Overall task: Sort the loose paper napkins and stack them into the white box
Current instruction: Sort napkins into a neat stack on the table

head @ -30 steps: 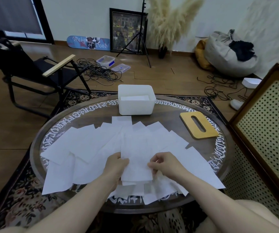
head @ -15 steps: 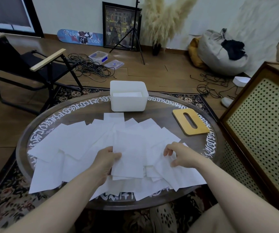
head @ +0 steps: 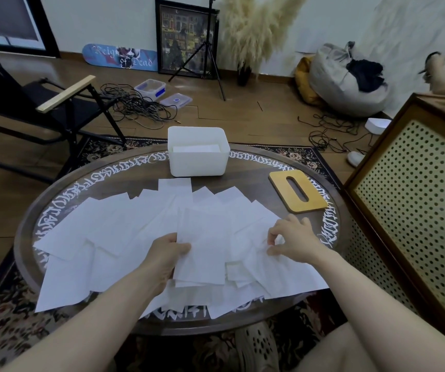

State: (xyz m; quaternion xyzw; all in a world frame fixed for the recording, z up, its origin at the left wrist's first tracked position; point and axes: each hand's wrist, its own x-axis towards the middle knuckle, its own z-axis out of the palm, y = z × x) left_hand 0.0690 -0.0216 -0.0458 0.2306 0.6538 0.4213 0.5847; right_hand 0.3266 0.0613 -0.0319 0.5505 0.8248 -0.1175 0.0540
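Observation:
Several loose white paper napkins point(head: 114, 232) lie fanned over the round table point(head: 245, 167). My left hand point(head: 162, 257) grips the left edge of a small stack of napkins point(head: 202, 253) near the table's front. My right hand point(head: 291, 238) pinches a napkin point(head: 277, 267) at the right of the spread, fingers curled on its edge. The white box point(head: 197, 159) stands at the far side of the table, with a few napkins lying flat inside it.
A wooden lid with a slot point(head: 298, 190) lies on the table to the right of the box. A perforated cabinet point(head: 414, 200) stands close on the right. A black chair point(head: 41, 103) and cables are on the floor behind.
My right hand left the stack and moved right, onto a napkin at the right of the spread, which it now pinches. My left hand keeps hold of the stack.

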